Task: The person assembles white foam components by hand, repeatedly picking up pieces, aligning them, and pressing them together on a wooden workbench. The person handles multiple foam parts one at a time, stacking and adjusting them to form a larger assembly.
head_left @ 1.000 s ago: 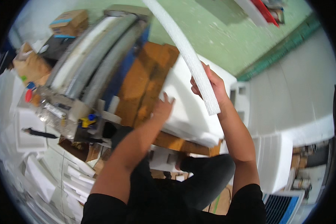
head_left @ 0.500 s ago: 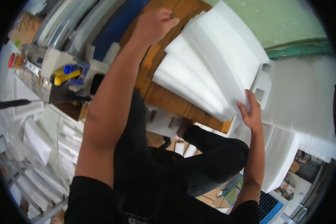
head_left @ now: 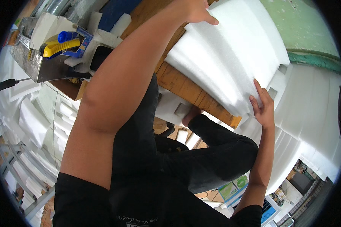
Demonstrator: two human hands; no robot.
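Observation:
Sheets of white foam (head_left: 216, 56) lie fanned and overlapping on a wooden bench top (head_left: 193, 89). My left hand (head_left: 197, 10) reaches to the far left edge of the foam, its thumb stretched out over the sheet. The top of the picture cuts off most of its fingers. At the near right edge of the foam rests my right hand (head_left: 264, 106), open, with thumb and fingers apart against the white surface.
Left of the bench stands a metal box with a yellow-handled cutter (head_left: 62, 48), a blue cap (head_left: 67, 36) and a dark phone-like object (head_left: 101, 56). Large white foam blocks (head_left: 307, 109) stand at the right. A green surface (head_left: 303, 26) lies beyond.
My left hand has moved farther out and right, from above the bare wood to the foam's edge, and its thumb has stretched out. My right hand stays at the foam's edge.

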